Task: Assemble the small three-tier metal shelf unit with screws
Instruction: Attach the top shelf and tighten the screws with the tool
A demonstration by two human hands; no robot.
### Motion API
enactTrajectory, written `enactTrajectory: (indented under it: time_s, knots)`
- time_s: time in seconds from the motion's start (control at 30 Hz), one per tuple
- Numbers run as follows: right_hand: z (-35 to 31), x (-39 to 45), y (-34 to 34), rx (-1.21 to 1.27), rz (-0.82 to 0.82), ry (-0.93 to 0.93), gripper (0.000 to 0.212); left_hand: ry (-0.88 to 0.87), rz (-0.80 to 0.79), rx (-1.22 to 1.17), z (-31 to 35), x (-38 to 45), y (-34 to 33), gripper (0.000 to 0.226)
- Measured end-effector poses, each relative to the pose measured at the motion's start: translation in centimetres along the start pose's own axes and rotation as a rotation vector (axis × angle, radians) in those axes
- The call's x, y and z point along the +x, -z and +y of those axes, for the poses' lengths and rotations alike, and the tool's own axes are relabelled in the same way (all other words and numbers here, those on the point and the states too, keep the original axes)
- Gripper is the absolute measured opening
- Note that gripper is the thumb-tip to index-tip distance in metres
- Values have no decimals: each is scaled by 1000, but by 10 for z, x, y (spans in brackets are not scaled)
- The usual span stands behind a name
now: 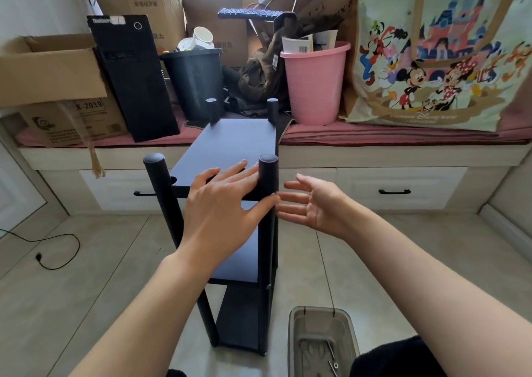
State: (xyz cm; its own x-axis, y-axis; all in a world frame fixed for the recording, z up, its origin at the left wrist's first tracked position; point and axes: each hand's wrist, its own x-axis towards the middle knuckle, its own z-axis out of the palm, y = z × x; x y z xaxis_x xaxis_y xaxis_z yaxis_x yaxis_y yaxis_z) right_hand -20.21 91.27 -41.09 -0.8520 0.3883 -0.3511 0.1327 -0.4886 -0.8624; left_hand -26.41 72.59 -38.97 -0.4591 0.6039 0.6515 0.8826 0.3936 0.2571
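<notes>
Floor-standing shelf unit [230, 146] under left fingers [230, 175]

Around the shelf unit [230, 146], bare floor is lying open to its left, save a black cable [57, 250]. A grey tray [322, 342] is sitting near its right foot. Behind it, bins and boxes are crowding the bench [403, 152].

Tiled floor [86, 284] under shelf unit [230, 143], tray [293, 345].

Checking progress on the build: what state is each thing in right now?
Shelf unit: upright on the floor, three boards fitted.
Left hand: flat on the top board, fingers straight.
Right hand: open beside the near post.
Clear box: lidless, tools inside.
</notes>
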Motion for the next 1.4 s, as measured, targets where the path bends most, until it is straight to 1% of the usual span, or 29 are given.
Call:
enactTrajectory:
  time_s: [0.13,0.27,0.43,0.53,0.63,0.7,0.73,0.8,0.9,0.97,1.03,1.17,1.4]
  knots:
    - [20,-1,40,-249,42,-92,30,0,21,-20,2,0,1,40]
    - [61,2,79,-561,35,-263,24,4,10,-34,3,0,2,41]
    - [141,23,118,-732,84,-422,21,-15,9,-55,1,1,1,39]
    - [197,30,138,-802,114,-526,9,-13,-5,-79,1,1,1,35]
    - [251,36,155,-891,179,-589,13,-9,-32,-108,-1,2,1,31]
    - [280,39,165,-1004,220,-581,10,-3,-52,-110,-2,3,2,30]
    - [291,39,170,-1103,227,-561,10,3,-60,-112,-2,3,2,30]
    - [309,40,176,-1298,169,-538,16,17,-67,-121,-1,3,1,30]
    - [335,40,180,-1469,35,-562,31,30,-68,-121,1,3,-1,30]
    - [349,42,179,-1576,-7,-559,41,34,-63,-116,2,3,-1,29]
    - [357,44,180,-1665,-24,-545,45,40,-62,-122,3,3,-1,30]
    - [368,46,182,-1791,-40,-513,47,60,-45,-134,6,2,0,32]
    - [368,53,188,-1824,-88,-442,44,72,-41,-144,7,1,1,32]
